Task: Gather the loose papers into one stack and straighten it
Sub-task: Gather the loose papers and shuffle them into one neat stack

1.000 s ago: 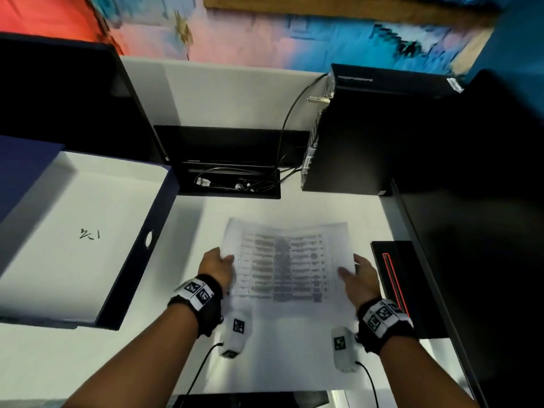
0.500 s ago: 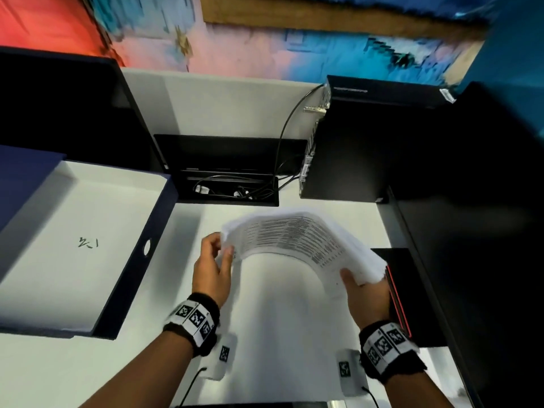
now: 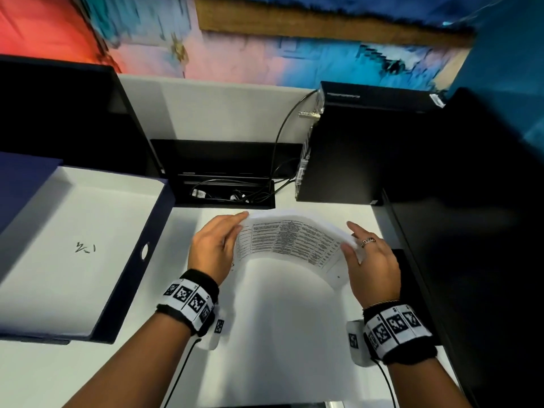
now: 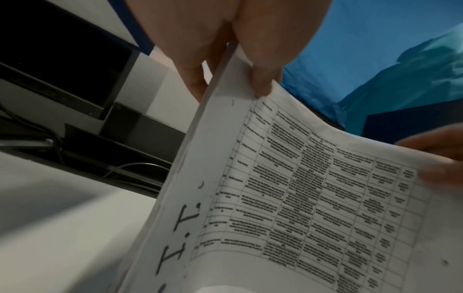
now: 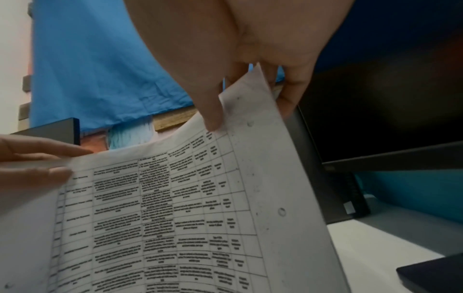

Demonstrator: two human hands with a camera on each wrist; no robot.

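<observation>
A stack of printed papers (image 3: pixel 288 240) with a table on its front sheet is held bowed in an arch above the white desk (image 3: pixel 279 334). My left hand (image 3: pixel 235 228) pinches the stack's left edge, thumb in front and fingers behind; the left wrist view shows this grip on the papers (image 4: pixel 300 198). My right hand (image 3: pixel 351 240), which wears a ring, pinches the right edge. In the right wrist view its thumb (image 5: pixel 213 111) lies on the front sheet of the papers (image 5: pixel 175 218) and its fingers (image 5: pixel 290 95) are behind. The stack's back sheets are hidden.
An open dark blue box (image 3: pixel 132 260) with a white inside lies at the left. Behind the papers is a cable recess (image 3: pixel 226 189), and a black computer case (image 3: pixel 347 148) stands at the back right. A dark panel (image 3: pixel 471 231) borders the desk's right side.
The stack lay flat on the desk a second ago. Both hands have lifted it by its side edges and bent it into an arch; the right hand has moved up and away.
</observation>
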